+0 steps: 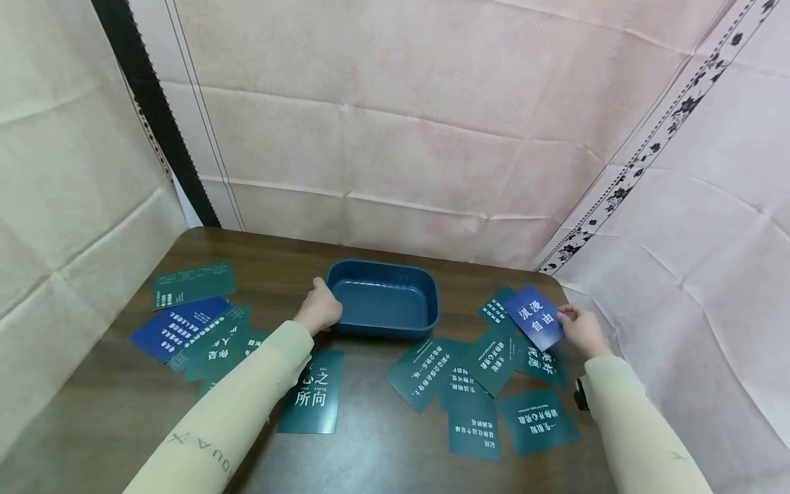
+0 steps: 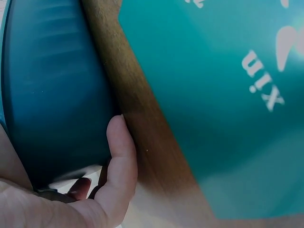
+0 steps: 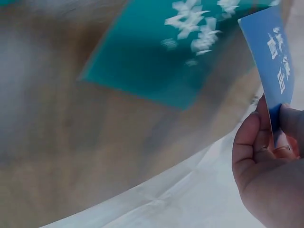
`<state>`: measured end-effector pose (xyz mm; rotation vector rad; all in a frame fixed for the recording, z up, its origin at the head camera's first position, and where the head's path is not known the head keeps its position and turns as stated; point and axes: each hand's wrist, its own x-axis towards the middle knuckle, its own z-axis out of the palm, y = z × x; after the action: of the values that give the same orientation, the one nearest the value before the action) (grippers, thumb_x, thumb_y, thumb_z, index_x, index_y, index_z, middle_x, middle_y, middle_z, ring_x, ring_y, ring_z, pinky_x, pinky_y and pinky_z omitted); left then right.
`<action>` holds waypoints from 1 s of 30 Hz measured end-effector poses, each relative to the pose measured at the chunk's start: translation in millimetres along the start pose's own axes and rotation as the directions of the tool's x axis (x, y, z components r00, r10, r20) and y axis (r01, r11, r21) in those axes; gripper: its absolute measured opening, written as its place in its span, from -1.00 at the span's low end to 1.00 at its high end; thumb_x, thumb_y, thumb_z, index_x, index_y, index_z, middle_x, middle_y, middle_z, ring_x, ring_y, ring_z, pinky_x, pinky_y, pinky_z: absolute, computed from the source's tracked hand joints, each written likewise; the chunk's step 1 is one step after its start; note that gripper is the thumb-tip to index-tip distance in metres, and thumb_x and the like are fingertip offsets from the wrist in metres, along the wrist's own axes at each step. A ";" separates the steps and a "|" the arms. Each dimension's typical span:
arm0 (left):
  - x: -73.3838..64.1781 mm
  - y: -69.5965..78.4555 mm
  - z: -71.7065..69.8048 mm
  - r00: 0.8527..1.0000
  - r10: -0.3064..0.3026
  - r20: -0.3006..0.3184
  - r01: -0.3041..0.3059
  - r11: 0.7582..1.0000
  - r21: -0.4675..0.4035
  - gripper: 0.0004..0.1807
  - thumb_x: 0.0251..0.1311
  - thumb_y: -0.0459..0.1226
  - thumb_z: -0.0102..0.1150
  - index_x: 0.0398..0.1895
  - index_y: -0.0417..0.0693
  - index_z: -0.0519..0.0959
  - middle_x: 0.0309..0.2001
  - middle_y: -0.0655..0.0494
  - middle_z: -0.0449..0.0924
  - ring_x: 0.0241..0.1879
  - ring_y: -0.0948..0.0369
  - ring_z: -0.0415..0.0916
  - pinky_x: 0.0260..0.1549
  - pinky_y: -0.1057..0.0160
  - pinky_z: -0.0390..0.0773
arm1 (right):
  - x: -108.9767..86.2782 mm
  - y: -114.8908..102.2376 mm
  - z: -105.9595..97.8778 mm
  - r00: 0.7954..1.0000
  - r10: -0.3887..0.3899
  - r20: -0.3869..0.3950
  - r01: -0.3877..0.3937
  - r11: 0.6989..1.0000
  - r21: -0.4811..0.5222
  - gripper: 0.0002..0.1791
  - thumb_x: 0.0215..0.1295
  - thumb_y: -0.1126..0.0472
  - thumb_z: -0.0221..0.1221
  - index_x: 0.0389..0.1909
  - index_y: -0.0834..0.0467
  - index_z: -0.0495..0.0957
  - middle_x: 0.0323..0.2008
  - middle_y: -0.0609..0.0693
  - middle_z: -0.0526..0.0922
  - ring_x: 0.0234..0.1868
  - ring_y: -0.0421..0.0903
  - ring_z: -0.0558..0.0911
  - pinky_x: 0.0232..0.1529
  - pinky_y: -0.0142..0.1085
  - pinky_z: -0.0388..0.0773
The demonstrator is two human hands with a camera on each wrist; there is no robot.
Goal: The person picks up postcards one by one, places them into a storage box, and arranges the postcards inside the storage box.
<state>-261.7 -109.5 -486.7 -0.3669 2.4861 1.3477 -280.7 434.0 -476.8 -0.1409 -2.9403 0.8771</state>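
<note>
My left hand (image 1: 319, 308) grips the left end of a dark blue plastic basin (image 1: 382, 328). In the left wrist view, the fingers (image 2: 122, 161) curl round the end of the basin's wall. Over at the right, my right hand (image 1: 583, 331) pinches a blue-violet card (image 1: 534, 317) with white characters by its corner. The right wrist view has this card (image 3: 270, 52) tilted up between thumb and fingers. Below it lies a loose pile of green cards (image 1: 492, 358) with white print. A green card (image 1: 310, 405) lies near my left forearm, partly covered by the sleeve.
At the left of the brown wooden table (image 1: 382, 456), more green cards (image 1: 194, 283) and a blue card (image 1: 169, 329) overlap. One green card (image 1: 538, 421) sits apart at the front right. Pale creased cloth (image 1: 395, 158) hangs behind and along both sides of the table.
</note>
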 end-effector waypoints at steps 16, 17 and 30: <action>0.1 -1.6 1.3 1.000 -0.005 0.020 0.006 1.000 -0.026 -0.19 0.36 -0.36 -0.12 0.46 -0.17 -0.39 0.15 -0.31 0.18 -0.35 -0.05 0.47 -0.45 0.13 0.56 | 23.2 -125.6 19.9 0.990 -0.132 0.059 0.118 0.974 0.192 -0.59 0.51 0.10 -0.05 0.18 0.30 0.40 0.12 0.31 0.50 0.09 0.21 0.51 0.05 0.03 0.46; -0.1 -1.4 0.9 1.000 -0.005 0.018 0.005 1.000 -0.025 -0.19 0.35 -0.36 -0.11 0.46 -0.17 -0.39 0.15 -0.31 0.18 -0.37 -0.04 0.47 -0.45 0.13 0.56 | 23.6 -136.0 22.3 0.986 -0.155 0.059 0.140 0.969 0.204 -0.60 0.50 0.12 -0.03 0.17 0.31 0.40 0.11 0.32 0.51 0.09 0.21 0.51 0.05 0.02 0.47; -0.5 -0.4 -0.6 1.000 -0.002 0.006 0.002 1.000 -0.003 -0.20 0.34 -0.36 -0.09 0.45 -0.19 -0.34 0.14 -0.35 0.22 -0.19 -0.11 0.46 -0.44 0.12 0.61 | 22.4 -202.8 56.4 0.950 -0.287 0.121 0.250 0.934 0.254 -0.72 0.48 0.09 0.01 0.04 0.16 0.50 -0.11 0.11 0.61 -0.17 0.02 0.61 -0.15 -0.12 0.59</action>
<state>-261.2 -110.2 -486.5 -0.3656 2.4785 1.3495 -321.9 236.9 -411.6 0.3527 -2.8616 1.2285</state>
